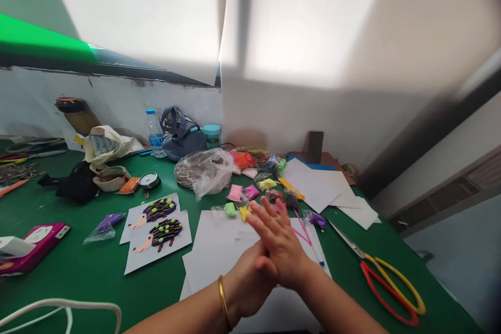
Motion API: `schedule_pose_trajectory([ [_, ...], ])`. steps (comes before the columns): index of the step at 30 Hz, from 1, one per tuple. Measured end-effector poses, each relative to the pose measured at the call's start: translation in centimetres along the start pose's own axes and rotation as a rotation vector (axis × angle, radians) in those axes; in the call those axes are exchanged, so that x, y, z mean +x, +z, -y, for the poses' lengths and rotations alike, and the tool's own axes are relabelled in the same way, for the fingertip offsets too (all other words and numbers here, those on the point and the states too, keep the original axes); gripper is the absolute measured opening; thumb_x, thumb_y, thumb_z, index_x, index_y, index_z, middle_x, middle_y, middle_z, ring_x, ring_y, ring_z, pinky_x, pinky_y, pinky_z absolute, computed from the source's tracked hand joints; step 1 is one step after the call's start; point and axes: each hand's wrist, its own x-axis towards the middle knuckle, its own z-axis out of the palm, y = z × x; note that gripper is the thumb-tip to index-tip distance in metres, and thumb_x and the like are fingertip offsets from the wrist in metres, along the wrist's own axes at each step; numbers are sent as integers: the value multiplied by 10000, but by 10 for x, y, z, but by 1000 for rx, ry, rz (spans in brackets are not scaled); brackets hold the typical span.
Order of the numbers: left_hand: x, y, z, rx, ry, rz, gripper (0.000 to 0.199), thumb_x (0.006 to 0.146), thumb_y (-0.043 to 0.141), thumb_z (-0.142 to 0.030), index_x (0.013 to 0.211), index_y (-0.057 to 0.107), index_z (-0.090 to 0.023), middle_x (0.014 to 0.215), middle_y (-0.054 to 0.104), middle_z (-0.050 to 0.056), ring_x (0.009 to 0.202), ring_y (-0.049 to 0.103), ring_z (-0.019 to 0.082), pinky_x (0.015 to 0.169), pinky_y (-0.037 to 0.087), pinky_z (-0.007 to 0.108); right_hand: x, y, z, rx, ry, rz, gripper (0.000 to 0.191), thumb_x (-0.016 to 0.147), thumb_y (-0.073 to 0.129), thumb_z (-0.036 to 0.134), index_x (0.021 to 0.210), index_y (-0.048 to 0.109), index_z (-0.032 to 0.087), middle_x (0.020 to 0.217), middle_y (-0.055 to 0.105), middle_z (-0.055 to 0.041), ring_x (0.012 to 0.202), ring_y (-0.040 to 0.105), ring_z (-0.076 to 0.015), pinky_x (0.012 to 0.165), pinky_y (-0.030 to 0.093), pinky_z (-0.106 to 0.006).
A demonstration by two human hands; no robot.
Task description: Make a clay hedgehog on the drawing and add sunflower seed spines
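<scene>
My left hand (249,279), with a gold bangle (223,302) at its wrist, lies palm to palm against my right hand (279,240) above white paper sheets (215,240). The right hand's fingers are stretched out and slightly spread. Most of the left fingers are hidden behind it. Whatever lies between the palms, if anything, cannot be seen. Just beyond the fingertips are small packets of modelling clay: pink (235,193), light green (230,209), yellow (245,213) and brown (274,194). A pink stick-like tool (303,232) and a white pen (316,245) lie beside the right hand.
Scissors (366,258) with red and yellow handles lie open at right. Two hedgehog pictures (156,258) lie left of the sheets, near a purple clay packet (105,227). A plastic bag (205,169), water bottle (154,133) and blue bag (182,141) stand behind. A white cable (62,302) loops at lower left.
</scene>
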Motion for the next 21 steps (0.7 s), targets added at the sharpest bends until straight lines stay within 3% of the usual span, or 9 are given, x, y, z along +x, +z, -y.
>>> schedule_pose_trajectory([
  [2,-3,-7,-9,-130,-123,45,400,902,537,-513,1193,643,-258,1191,656,61,1175,569,223,1048,397,392,-5,-3,-19,-43,92,1,744,930,183,726,1506,322,276,1544,361,-80,1465,175,-350,1159,13,-643],
  [6,-3,-34,-23,-4,-144,-100,308,787,748,-351,1020,658,-172,1013,691,74,952,646,171,932,461,333,-25,-5,-39,67,246,78,564,973,362,602,1439,431,292,1521,398,-74,1454,221,-340,1148,158,-642],
  [9,0,-47,-26,-5,-110,-164,393,766,780,-340,1087,619,-181,947,700,63,808,660,139,824,492,300,-33,-3,-33,224,308,89,502,939,496,564,1361,520,293,1487,443,-75,1435,276,-316,1139,289,-565],
  [12,2,-47,-24,34,-66,-113,442,759,789,-349,1128,616,-177,843,685,39,743,642,131,716,486,252,-32,-1,-21,319,314,106,555,860,652,513,1358,524,305,1479,449,-71,1429,286,-313,1138,315,-542],
  [17,-1,-43,-21,18,-59,-61,426,816,699,-515,1060,660,-168,951,666,63,814,641,152,778,491,296,-26,1,-11,365,350,55,235,866,659,264,1099,684,289,1401,530,-51,1395,348,-284,1123,348,-516],
  [21,-4,-49,-18,39,-141,-66,422,818,692,-521,1013,680,-147,929,676,73,789,638,146,757,466,280,-27,3,-12,391,370,35,200,892,635,262,1081,690,295,1370,553,-56,1381,359,-290,1119,333,-551],
])
